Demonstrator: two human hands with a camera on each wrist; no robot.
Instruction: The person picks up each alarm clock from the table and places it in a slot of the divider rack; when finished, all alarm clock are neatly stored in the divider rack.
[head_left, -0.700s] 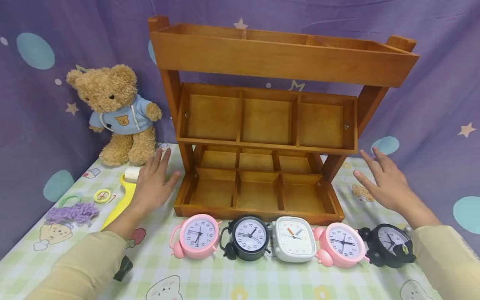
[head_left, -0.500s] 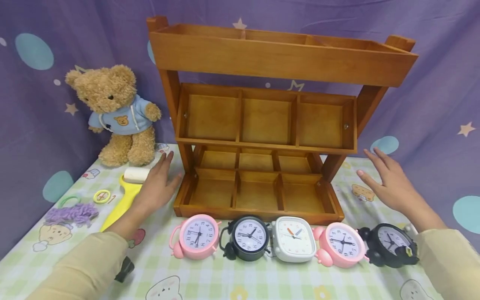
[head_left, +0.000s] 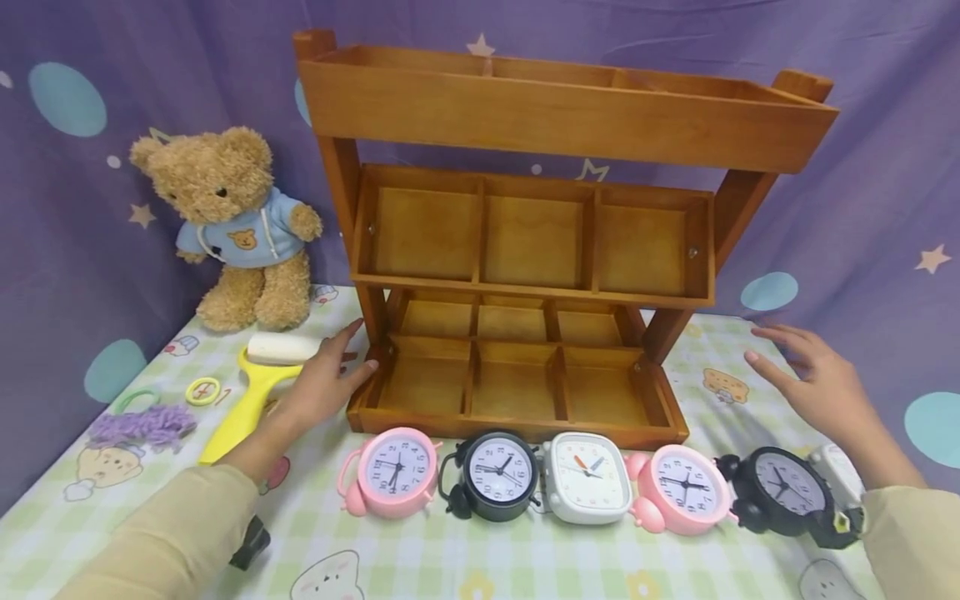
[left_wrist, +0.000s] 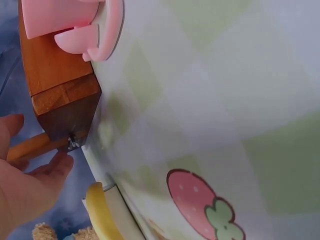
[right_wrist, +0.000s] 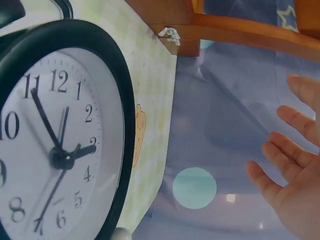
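Observation:
A brown wooden three-tier shelf [head_left: 525, 427] with divided trays stands mid-table. My left hand [head_left: 322, 387] is at its lower left end, fingers loosely bent around nothing. In the left wrist view this hand [left_wrist: 30, 185] is close to the shelf's side and a metal wing nut [left_wrist: 73, 142]; I cannot tell whether it touches. Away from the shelf's right side, my right hand [head_left: 825, 383] hovers with fingers spread, holding nothing. Nearest to it are a black alarm clock [head_left: 783, 492] and a white clock [head_left: 836, 475], partly hidden by the wrist.
Before the shelf lie a pink clock [head_left: 397, 472], a black clock [head_left: 500, 476], a white square clock [head_left: 588, 478] and another pink clock [head_left: 684, 489]. At left are a yellow-handled lint roller [head_left: 243, 417], a purple fuzzy band [head_left: 146, 427], tape rings [head_left: 203, 392] and a teddy bear [head_left: 251, 242].
My left hand has moved right to the shelf's left end, uncovering more of the lint roller. The right hand has shifted right and down, away from the shelf, and the white clock behind its wrist shows.

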